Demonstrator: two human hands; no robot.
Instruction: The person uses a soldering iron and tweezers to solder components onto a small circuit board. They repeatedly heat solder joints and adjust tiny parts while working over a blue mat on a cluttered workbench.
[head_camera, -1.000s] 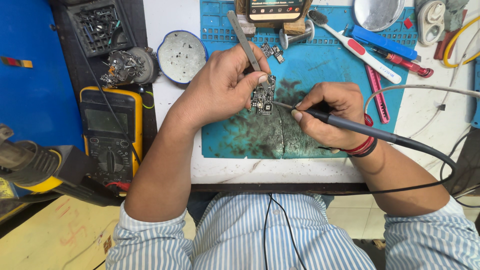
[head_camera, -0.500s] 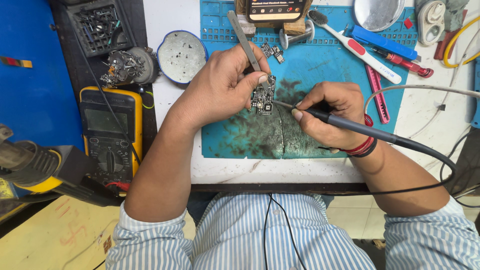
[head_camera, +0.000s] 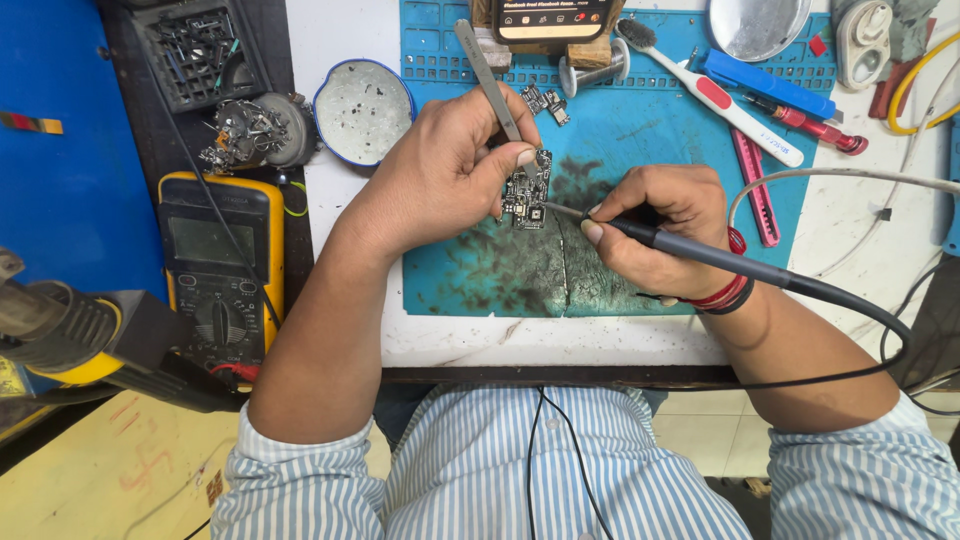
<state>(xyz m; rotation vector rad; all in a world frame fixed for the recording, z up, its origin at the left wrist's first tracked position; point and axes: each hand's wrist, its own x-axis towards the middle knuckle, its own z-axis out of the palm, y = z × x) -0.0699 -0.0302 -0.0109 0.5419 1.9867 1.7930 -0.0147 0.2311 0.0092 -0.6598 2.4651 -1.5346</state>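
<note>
A small dark circuit board (head_camera: 527, 192) lies on a stained blue work mat (head_camera: 640, 130). My left hand (head_camera: 455, 165) grips steel tweezers (head_camera: 487, 70) whose tips reach down to the board's upper edge. My right hand (head_camera: 655, 228) holds a grey soldering iron (head_camera: 720, 262) like a pen, its fine tip touching the board's right side. The iron's black cable (head_camera: 880, 350) loops off to the right.
A yellow multimeter (head_camera: 215, 275) lies left of the mat, a round blue-rimmed tin (head_camera: 363, 108) behind it. A white and red brush (head_camera: 715, 95), blue and red tools, a metal dish (head_camera: 760, 25) and a phone (head_camera: 555, 18) sit at the back. A yellow-and-black tool (head_camera: 70, 335) lies at the front left.
</note>
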